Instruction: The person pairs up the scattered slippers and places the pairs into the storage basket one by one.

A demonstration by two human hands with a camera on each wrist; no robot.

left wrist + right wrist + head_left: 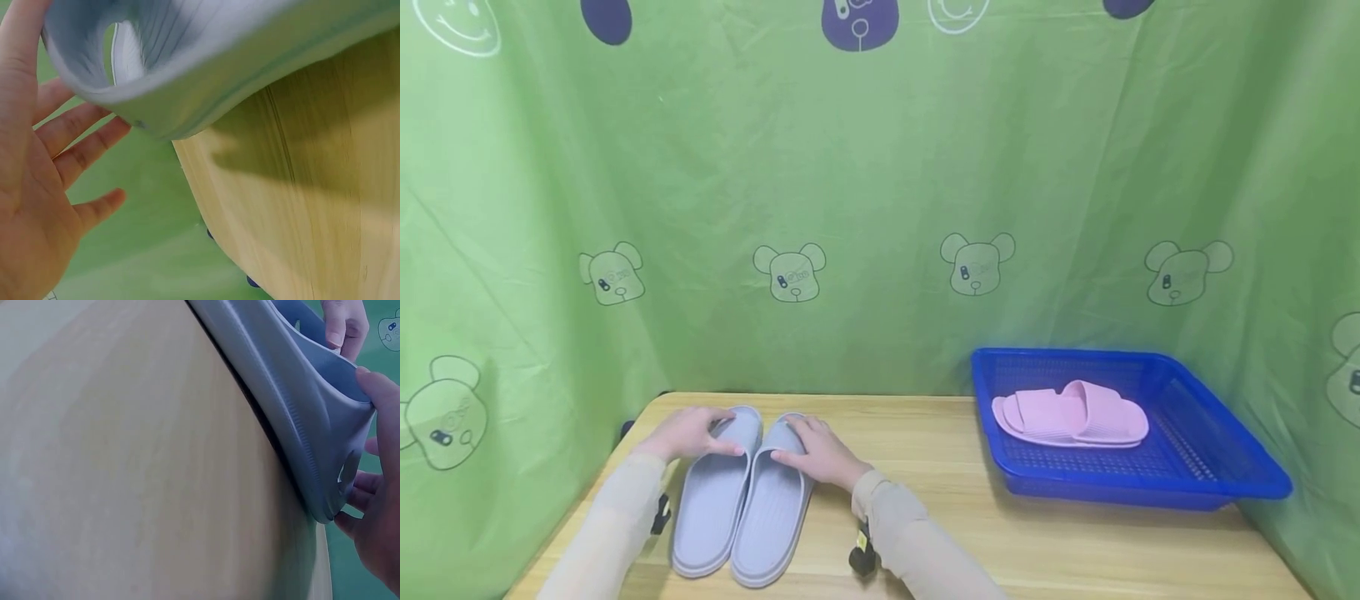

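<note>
Two grey slippers stand side by side on the table, toes pointing away: the left slipper (706,512) and the right slipper (771,517). My left hand (692,433) holds the left slipper at its upper, thumb over the opening's edge. Its other fingers (75,128) spread along the outer toe side in the left wrist view. The right slipper's upper is pinched by my right hand (823,452). In the right wrist view, that thumb (378,387) rests on the opening's rim, with fingertips near the toe. Whether the toes are lifted I cannot tell.
A blue plastic basket (1135,492) stands at the table's right, with pink slippers (1075,417) lying inside. The wooden table (917,450) stretches between basket and hands. A green patterned curtain (880,333) hangs behind and along both sides.
</note>
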